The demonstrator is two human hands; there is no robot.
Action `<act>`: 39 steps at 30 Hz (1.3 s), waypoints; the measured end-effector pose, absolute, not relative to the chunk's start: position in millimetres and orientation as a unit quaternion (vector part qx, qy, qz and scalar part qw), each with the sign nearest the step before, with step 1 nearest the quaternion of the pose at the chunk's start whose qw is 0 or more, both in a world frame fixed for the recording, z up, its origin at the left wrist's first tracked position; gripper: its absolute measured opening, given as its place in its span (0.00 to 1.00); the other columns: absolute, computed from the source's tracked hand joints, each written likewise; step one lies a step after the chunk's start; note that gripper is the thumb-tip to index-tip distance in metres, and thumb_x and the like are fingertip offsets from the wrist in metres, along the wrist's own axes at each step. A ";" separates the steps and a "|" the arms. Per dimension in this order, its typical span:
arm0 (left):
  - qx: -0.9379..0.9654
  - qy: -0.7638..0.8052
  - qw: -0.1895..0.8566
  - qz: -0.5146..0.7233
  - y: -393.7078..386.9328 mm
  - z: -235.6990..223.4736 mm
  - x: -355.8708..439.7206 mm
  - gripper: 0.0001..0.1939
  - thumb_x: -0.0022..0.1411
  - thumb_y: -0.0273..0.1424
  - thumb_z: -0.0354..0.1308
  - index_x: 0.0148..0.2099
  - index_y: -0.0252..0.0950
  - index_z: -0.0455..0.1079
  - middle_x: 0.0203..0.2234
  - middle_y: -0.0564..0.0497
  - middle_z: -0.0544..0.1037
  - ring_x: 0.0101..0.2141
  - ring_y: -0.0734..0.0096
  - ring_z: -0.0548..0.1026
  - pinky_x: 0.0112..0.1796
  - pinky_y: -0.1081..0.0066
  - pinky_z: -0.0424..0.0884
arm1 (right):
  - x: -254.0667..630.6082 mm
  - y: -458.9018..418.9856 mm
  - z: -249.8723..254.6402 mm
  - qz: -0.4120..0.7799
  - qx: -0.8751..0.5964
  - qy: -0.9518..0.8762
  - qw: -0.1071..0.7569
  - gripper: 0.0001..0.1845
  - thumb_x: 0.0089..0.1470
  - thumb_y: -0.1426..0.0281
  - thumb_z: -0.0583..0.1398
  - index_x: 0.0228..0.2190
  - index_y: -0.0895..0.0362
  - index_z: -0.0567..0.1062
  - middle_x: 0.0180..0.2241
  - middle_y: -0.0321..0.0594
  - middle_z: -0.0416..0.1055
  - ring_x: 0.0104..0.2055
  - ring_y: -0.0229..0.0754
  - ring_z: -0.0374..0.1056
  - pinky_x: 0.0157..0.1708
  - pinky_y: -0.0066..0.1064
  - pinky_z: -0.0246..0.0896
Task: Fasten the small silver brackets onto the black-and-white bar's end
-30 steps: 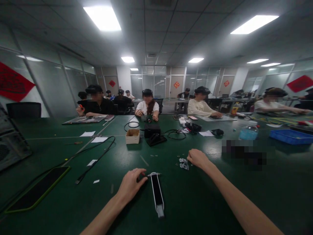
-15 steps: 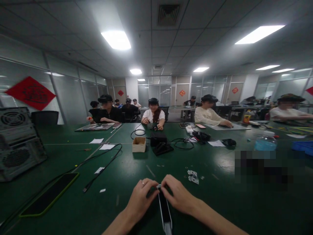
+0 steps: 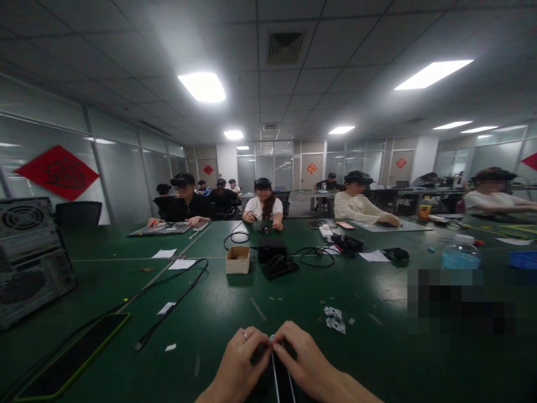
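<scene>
In the head view, my left hand (image 3: pixel 244 358) and my right hand (image 3: pixel 305 355) meet low in the middle, with fingers pinched together. Between their fingertips is the far end of a long, narrow dark piece with white edges (image 3: pixel 283 376). A small pale bit shows at that end; my fingers cover most of it. The near end of the piece runs out of the bottom of the view. A ring sits on a finger of my left hand. Beyond my right hand lie several small silvery metal plates (image 3: pixel 334 319) with tiny parts around them.
A phone-like dark slab with a green rim (image 3: pixel 75 355) and a black cable (image 3: pixel 176 302) lie left. Ahead stand a small cardboard box (image 3: pixel 238 261) and a black device (image 3: pixel 272 249). A computer case (image 3: pixel 33 263) stands far left, a blue-liquid bottle (image 3: pixel 460 254) right. People sit opposite.
The view has tilted up, so the table and my hands sit lower in it. Both hands stay pinched at the far end of the narrow piece, and less of it shows.
</scene>
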State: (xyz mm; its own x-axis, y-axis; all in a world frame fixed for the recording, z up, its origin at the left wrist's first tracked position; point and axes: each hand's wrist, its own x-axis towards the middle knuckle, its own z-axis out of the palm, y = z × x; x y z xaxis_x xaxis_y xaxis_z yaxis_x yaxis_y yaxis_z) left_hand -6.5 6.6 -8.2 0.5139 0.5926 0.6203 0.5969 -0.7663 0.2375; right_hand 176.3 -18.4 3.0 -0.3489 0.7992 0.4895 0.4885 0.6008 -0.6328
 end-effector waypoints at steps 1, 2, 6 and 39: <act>-0.870 -0.343 0.000 -0.355 6.1 -7.4 -6.3 0.06 0.62 0.27 0.51 0.33 0.38 0.69 0.27 0.50 0.76 0.29 0.69 0.74 0.32 0.70 0.68 | 176.5 -18.2 2.3 0.184 -0.401 -0.801 0.405 0.06 0.58 0.71 0.53 0.32 0.56 0.69 0.33 0.40 0.67 0.36 0.39 0.65 0.37 0.30 0.60; -0.868 -0.345 -0.004 -0.357 5.6 -6.5 -6.1 0.07 0.61 0.27 0.50 0.33 0.38 0.68 0.27 0.51 0.75 0.28 0.69 0.74 0.32 0.70 0.68 | 177.0 -17.7 1.4 0.173 -0.398 -0.804 0.407 0.05 0.58 0.72 0.53 0.32 0.56 0.69 0.33 0.40 0.67 0.36 0.40 0.64 0.38 0.30 0.60; -0.856 -0.364 -0.039 -0.365 4.3 -2.0 -6.5 0.06 0.61 0.27 0.50 0.32 0.38 0.66 0.26 0.51 0.74 0.28 0.70 0.72 0.31 0.72 0.67 | 180.6 -13.4 -4.3 0.119 -0.406 -0.808 0.409 0.04 0.56 0.74 0.52 0.31 0.56 0.67 0.32 0.40 0.66 0.35 0.40 0.63 0.37 0.31 0.59; -0.812 -0.460 -0.136 -0.332 15.0 -2.8 -13.1 0.06 0.51 0.22 0.50 0.27 0.37 0.62 0.23 0.54 0.72 0.25 0.71 0.70 0.28 0.74 0.63 | 195.7 -1.6 -8.1 0.068 -0.495 -0.781 0.374 0.08 0.55 0.77 0.48 0.30 0.57 0.65 0.30 0.41 0.65 0.33 0.42 0.62 0.34 0.34 0.59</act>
